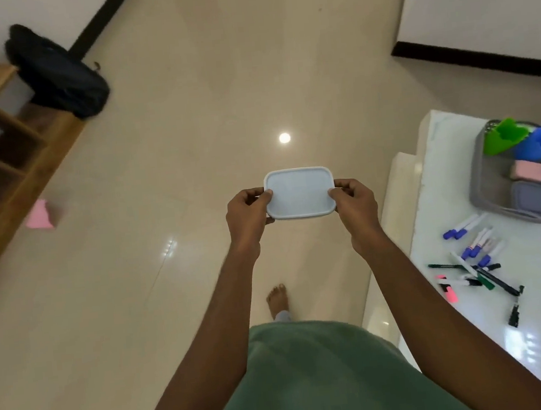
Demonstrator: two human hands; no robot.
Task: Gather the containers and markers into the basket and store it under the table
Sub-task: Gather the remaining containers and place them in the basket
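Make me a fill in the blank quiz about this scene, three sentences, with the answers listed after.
1. The pale blue lidded container is held by ____ hands, the left hand and the right hand.
2. The grey basket sits on the white ____.
3. The markers lie loose on the table, ____ the basket.

Answers: both; table; outside

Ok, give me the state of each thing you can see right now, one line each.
pale blue container: lidded, held over the floor by both hands
left hand: fingers gripping its left edge
right hand: fingers gripping its right edge
basket: on the table, partly filled
markers: loose on the table, outside the basket
table: bearing the basket and markers
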